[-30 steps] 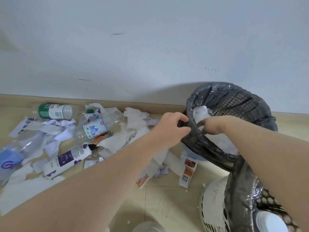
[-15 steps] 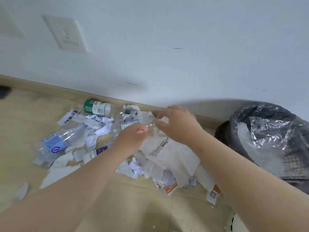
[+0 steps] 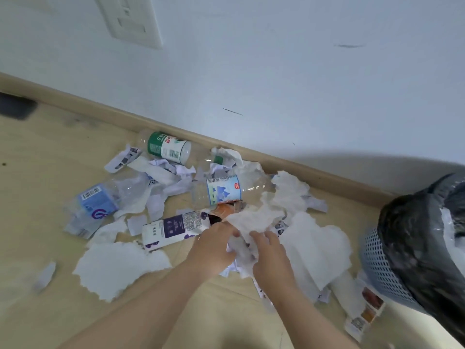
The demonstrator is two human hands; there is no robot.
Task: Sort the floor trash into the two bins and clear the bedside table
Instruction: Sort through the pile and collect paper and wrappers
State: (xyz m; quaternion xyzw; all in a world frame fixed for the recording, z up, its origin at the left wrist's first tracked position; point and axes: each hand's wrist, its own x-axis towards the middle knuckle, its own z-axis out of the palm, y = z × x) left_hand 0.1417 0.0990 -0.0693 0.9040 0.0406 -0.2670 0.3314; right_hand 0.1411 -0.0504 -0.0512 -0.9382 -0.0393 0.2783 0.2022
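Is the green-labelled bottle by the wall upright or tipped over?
Tipped over: the green-labelled bottle lies lengthwise on the floor, beside the baseboard.

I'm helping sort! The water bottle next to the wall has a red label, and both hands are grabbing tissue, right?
No: the head view shows the water bottle has a green label, not red. Left hand and right hand do grab tissue.
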